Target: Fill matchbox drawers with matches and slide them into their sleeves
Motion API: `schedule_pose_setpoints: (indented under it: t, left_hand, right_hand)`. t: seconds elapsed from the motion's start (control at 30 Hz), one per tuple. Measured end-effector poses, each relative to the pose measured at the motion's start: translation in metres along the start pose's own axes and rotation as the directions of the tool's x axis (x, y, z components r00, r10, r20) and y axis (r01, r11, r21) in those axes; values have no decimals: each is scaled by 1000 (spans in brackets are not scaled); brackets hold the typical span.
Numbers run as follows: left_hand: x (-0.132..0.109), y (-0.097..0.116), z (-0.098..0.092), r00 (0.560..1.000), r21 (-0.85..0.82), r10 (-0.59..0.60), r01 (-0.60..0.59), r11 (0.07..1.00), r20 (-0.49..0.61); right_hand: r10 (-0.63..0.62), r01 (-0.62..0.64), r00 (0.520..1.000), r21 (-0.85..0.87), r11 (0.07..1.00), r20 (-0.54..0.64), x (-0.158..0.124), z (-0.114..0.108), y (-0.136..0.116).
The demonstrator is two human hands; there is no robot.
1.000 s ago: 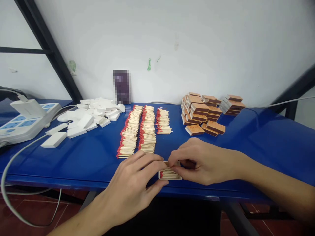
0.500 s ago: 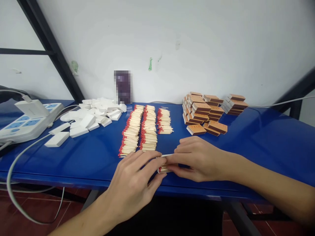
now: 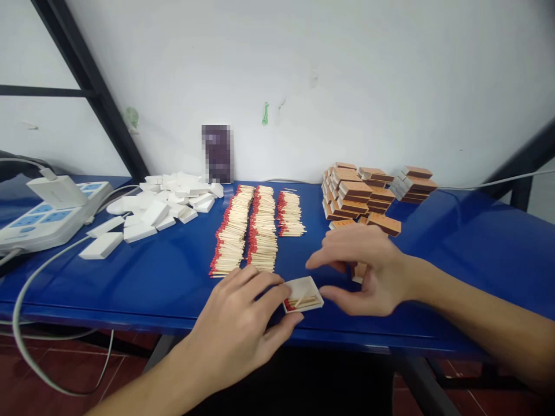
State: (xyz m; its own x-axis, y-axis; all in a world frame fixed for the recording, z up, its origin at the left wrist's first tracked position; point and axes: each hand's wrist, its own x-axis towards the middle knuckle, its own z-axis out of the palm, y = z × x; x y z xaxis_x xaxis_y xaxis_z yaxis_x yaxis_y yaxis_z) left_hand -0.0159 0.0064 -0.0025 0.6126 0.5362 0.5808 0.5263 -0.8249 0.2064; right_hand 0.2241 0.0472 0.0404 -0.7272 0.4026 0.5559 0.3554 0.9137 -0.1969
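Note:
A small white matchbox tray (image 3: 306, 284) lies near the table's front edge, tilted a little, with a few red-tipped matches (image 3: 303, 302) along its near side. My left hand (image 3: 247, 315) pinches the tray's left end between thumb and fingers. My right hand (image 3: 364, 271) is just right of the tray, thumb and index finger spread apart, the thumb tip close to the tray's right end. Partly hidden behind the right hand's fingers is a brown matchbox sleeve (image 3: 358, 272); whether the curled fingers touch it cannot be made out.
Rows of red-tipped matches (image 3: 263, 228) lie beyond my hands on the blue table (image 3: 186, 260). White trays (image 3: 173, 199) are heaped at left, beside a power strip (image 3: 56, 216) with cables. Brown matchboxes (image 3: 355, 190) are stacked at back right. A pixelated dark object (image 3: 219, 153) leans on the wall.
My right hand has drawn back to the right from the tray and its fingers have parted. The tray and its matches now show, as does the brown sleeve. My left hand has barely moved.

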Motion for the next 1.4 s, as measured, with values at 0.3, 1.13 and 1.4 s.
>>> schedule_pose_setpoints:
  t: [0.3, 1.13, 1.4]
  left_hand:
    - [1, 1, -3, 989, 45, 3, -10, 999, 149]
    - [2, 1, -8, 979, -33, 24, -18, 999, 202]
    - [1, -1, -4, 991, -57, -11, 19, 998, 134]
  right_hand:
    - [446, -345, 885, -459, 819, 131, 10, 13, 30]
    - [438, -368, 892, -386, 846, 108, 17, 28, 40]
    - [461, -405, 880, -329, 853, 110, 18, 28, 43]
